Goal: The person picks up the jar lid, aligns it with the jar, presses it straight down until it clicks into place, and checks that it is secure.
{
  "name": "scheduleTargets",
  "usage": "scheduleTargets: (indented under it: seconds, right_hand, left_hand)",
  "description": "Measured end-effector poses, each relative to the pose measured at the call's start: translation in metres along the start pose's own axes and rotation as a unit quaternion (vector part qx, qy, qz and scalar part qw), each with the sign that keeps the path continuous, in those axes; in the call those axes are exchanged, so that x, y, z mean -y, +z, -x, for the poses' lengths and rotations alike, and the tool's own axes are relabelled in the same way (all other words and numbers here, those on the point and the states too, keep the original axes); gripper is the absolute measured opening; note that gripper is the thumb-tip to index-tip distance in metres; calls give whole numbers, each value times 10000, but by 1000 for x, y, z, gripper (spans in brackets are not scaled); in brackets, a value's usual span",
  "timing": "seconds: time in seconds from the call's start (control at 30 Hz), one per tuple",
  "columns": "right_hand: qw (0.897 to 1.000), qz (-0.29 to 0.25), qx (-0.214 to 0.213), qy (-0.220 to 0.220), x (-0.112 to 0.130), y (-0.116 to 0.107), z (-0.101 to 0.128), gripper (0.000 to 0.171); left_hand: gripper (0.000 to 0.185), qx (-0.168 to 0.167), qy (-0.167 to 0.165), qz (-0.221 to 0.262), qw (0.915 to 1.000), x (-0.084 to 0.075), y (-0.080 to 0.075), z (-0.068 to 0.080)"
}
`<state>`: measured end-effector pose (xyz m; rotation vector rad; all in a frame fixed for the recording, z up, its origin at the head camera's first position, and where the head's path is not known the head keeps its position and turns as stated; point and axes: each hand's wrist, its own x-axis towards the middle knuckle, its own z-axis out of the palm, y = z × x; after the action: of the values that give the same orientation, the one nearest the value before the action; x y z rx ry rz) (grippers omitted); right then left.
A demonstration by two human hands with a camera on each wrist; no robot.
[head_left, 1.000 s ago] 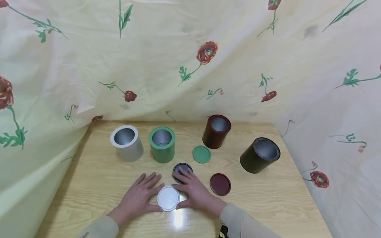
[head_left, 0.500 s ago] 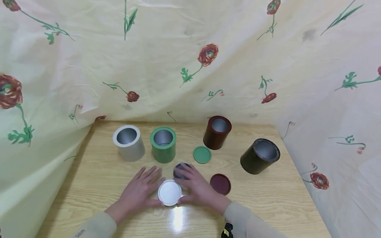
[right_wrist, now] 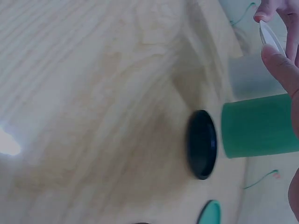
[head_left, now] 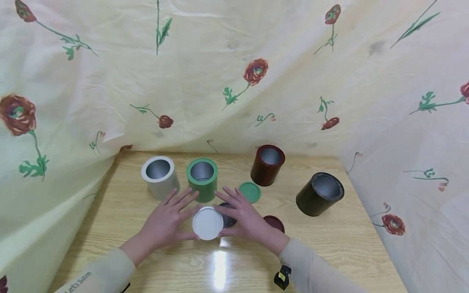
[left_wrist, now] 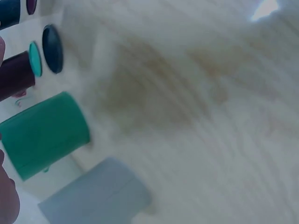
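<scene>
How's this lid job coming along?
Done: nothing; the cylindrical white canister, green canister, maroon canister and black canister stand open. In hand: the round white lid, between left hand and right hand. Apparently left: fitting it, and the round green lid, black lid and maroon lid lying loose.

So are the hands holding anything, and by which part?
Yes, the white lid, by its rim, between the left hand and right hand.

I see a pale, creased cloth (head_left: 198, 85) with printed red flowers (head_left: 255, 71) hanging behind the wood-grained desk (head_left: 344, 240) and along both sides; a white glare (head_left: 220, 268) shines near its front.
</scene>
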<state>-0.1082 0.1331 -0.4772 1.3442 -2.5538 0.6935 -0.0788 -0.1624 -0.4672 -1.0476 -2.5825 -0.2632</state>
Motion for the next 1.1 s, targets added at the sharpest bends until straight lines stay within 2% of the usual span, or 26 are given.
scheduleTargets:
  seconds: [0.13, 0.3, 0.53, 0.67, 0.87, 1.1]
  right_hand:
    - [9993, 290, -181, -136, 0, -11, -11, 80]
    - [9981, 320, -407, -325, 1, -23, -28, 79]
    - [9960, 355, -598, -568, 0, -36, -56, 80]
    - [9944, 494, -639, -679, -2, -41, -72, 82]
    - [9959, 383, -453, -681, -3, -48, -95, 83]
    - [9972, 459, -126, -572, -5, -49, -120, 83]
  left_hand:
    - [88, -162, 119, -161, 9997, 8, -14, -9]
    - [89, -455, 290, -342, 9980, 20, -31, -18]
    - [91, -442, 270, -583, 9970, 36, -55, -26]
    - [93, -548, 260, -699, 9957, 46, -65, -29]
    - [94, -583, 212, -742, 9953, 61, -77, -31]
    - [92, -272, 1, -530, 9982, 75, -89, -31]
